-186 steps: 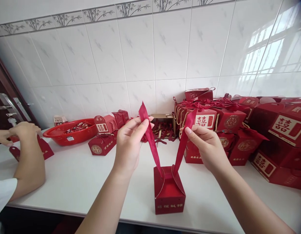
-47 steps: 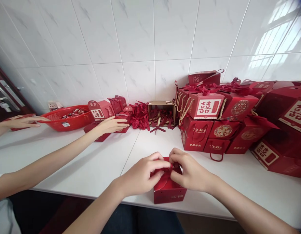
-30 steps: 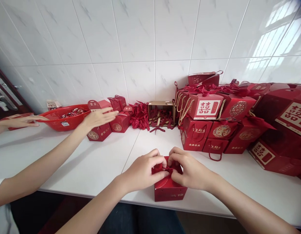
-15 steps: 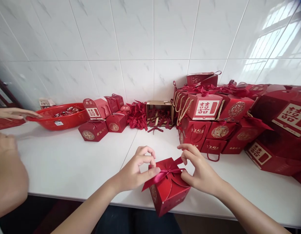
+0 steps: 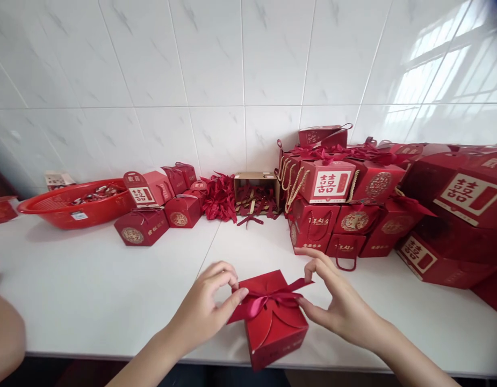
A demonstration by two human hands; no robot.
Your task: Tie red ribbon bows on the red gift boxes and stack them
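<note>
A red gift box with curved, interlocking top flaps stands near the table's front edge. Across its top lies a shiny red ribbon tied in a bow. At the box's left side, my left hand has thumb and forefinger closed at the ribbon's left end. On the right, my right hand is beside the bow. Its thumb and forefinger are spread apart, the thumb at the right loop and the forefinger by the upper ribbon tail.
Stacked red gift boxes fill the right side. Cut ribbons and an open carton sit by the tiled wall. Further left are smaller boxes and a red plastic basket holding wrapped pieces. Another person's arm is at far left.
My hands have moved slightly apart, the right thumb and forefinger spreading wider. The view has shifted a little. The other person's hand has left the basket's rim.
</note>
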